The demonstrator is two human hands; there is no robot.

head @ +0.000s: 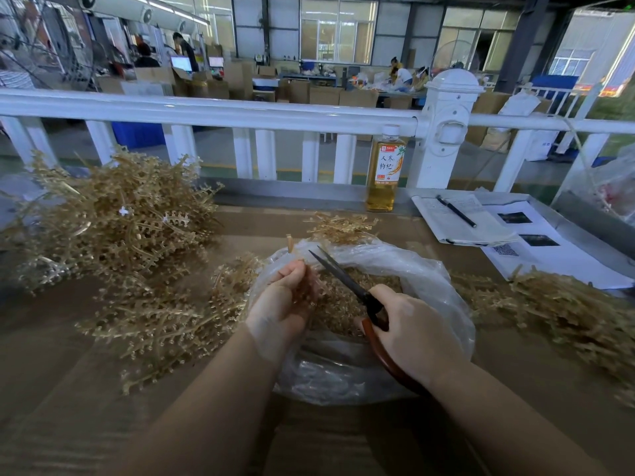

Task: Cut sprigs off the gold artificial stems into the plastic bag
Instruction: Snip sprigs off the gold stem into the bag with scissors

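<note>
Gold stem (292, 247) gripped in left hand (287, 298) over plastic bag (429, 280), fingers curled round it.
R hand (409, 333) clamps red-handled scissors (347, 283), blades w/ a slight gap, tips just right of the stem. Cut sprigs (347, 304) lie in bag btwn both hands; uncut pile (113, 214) well left of L hand.

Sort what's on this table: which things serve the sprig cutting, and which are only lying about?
In use: left hand gripping a gold stem; right hand holding scissors; plastic bag; stem pile.

Lying about: drink bottle; notebook with pen; printed sheets.
</note>
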